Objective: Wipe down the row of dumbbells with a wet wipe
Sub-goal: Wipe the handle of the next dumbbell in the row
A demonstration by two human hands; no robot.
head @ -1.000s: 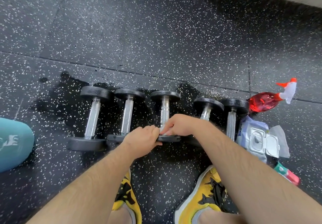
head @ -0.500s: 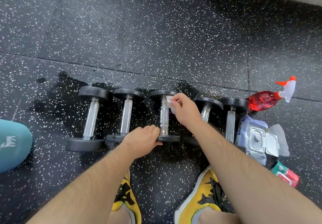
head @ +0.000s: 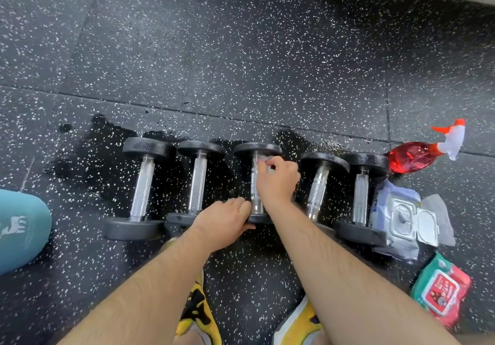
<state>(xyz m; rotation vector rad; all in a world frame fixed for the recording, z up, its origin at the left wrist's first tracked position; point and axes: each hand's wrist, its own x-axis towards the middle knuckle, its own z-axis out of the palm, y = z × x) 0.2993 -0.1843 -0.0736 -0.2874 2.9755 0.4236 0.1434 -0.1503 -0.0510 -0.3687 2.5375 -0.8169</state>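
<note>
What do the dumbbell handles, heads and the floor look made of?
Handles: bare metal, likely chromed steel; bright, reflective, finely knurled.
Heads: matte black, rubber or coated iron; cannot tell which.
Floor: black rubber-like tile, white speckles, seams between tiles.

This place looks like a gym, or a training room. The floor [head: 241, 49] is made of black rubber tiles with white speckles, and thin seams run between the tiles. On it lies a row of five dumbbells [head: 142, 189] with black round heads and knurled metal handles. The person wears yellow sport shoes [head: 198, 315]. A red spray bottle [head: 412, 157] and an open pack of wipes [head: 401, 218] lie beside the row.
</note>
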